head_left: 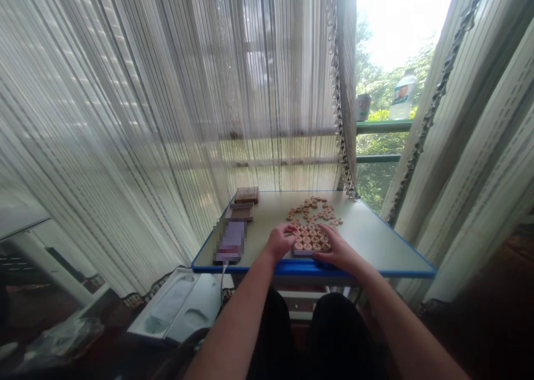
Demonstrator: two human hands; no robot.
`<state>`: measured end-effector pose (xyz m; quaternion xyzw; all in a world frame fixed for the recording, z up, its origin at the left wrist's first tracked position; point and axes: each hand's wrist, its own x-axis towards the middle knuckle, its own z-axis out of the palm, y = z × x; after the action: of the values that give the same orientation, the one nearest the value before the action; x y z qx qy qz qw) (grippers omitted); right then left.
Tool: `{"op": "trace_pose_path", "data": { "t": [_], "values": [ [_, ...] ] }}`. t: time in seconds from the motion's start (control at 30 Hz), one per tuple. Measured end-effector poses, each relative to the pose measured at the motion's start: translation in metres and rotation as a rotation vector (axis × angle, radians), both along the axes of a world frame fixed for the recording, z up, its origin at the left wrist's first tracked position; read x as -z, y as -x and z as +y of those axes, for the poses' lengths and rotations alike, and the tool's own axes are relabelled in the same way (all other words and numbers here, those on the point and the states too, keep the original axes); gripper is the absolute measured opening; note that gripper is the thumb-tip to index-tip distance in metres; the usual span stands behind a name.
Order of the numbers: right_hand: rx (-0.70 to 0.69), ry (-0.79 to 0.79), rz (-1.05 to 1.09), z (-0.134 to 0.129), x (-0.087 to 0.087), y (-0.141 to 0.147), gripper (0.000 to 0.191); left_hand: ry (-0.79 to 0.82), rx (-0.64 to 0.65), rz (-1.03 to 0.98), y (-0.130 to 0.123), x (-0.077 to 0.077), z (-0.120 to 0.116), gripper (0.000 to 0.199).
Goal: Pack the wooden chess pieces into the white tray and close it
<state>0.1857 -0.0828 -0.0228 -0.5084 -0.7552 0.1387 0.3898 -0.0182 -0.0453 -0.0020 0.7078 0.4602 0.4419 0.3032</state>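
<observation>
A shallow box near the table's front edge holds rows of round wooden Chinese chess pieces with characters on top. At its left side is my left hand, fingers curled in with thumb and index close together. Whatever those fingertips hold, if anything, is too small to make out. My right hand wraps the box's right side, thumb at the near corner and fingers along the far right. Just beyond the box, loose chess pieces lie scattered on the table.
On the table's left are a brown box, an open tray-like lid and a blurred phone with a cable. A white case sits below left. Striped curtains hang behind; a bottle and can stand on the window rail.
</observation>
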Motion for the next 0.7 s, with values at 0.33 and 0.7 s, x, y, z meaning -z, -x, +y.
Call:
{"op": "trace_pose_path", "data": {
  "t": [0.33, 0.7],
  "values": [
    [0.042, -0.084, 0.301, 0.006, -0.049, 0.058, 0.055, -0.014, -0.177, -0.015, 0.053, -0.049, 0.021, 0.020],
    [0.225, 0.085, 0.755, 0.160, -0.072, 0.231, 0.042, 0.071, -0.339, -0.279, 0.172, -0.066, 0.140, 0.023]
  ]
}}
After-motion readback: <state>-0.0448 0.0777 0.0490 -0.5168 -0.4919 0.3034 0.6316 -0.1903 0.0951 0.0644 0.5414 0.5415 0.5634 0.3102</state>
